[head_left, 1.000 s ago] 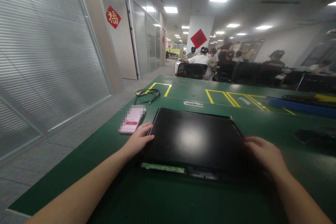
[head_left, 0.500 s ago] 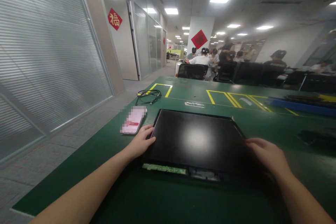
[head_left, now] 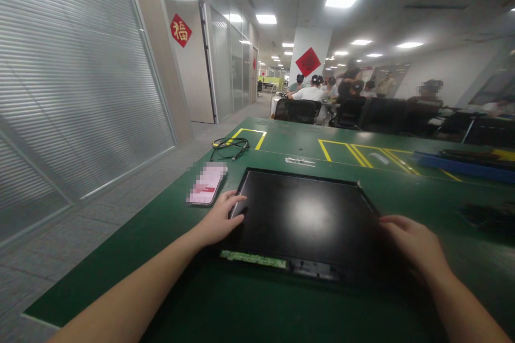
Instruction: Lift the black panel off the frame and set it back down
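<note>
Worktop [head_left: 257, 311]: green mat with yellow taped outlines toward the far edge; it carries everything below.
Display panel [head_left: 306, 220]: bare black screen lying flat, glass up, close to the near edge of the worktop; a green circuit strip [head_left: 253, 259] shows along its near side.
Blue tray [head_left: 462, 165]: at the far right edge, well apart from the panel.
Left hand [head_left: 219, 220]: flat on the panel's left near corner, fingers spread and resting on the glass, grip closed around nothing.
Right hand [head_left: 416, 246]: laid over the panel's right edge, fingers loosely curled; whether they hook under the edge I cannot tell.
Phone [head_left: 206, 184]: just beside the panel's left far corner.
Cable [head_left: 229, 147]: coiled by the far left edge.
Risk: pressing on the glass could crack or mark it; a one-sided lift could flex the panel and strain the exposed circuit strip; a leftward slide could knock the phone.
</note>
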`<state>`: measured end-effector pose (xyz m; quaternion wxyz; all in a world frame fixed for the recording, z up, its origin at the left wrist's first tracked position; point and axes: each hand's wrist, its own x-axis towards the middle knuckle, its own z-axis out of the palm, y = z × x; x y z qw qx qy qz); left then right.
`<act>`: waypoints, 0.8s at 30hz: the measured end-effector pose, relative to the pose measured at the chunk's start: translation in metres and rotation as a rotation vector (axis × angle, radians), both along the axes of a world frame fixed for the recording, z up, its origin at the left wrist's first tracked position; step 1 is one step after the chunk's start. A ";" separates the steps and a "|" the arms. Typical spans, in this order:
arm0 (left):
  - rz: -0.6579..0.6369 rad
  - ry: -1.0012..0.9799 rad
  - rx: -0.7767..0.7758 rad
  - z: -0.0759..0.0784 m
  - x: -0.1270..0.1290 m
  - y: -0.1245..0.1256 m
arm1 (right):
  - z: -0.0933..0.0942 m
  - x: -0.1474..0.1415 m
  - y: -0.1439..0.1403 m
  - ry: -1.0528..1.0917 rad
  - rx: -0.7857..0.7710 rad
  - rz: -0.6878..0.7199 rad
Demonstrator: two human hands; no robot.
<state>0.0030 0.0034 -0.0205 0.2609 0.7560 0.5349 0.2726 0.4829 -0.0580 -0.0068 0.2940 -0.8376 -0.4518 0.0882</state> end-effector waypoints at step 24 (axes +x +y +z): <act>-0.453 0.066 -0.048 0.036 -0.011 -0.017 | 0.000 -0.002 -0.002 -0.002 0.010 -0.004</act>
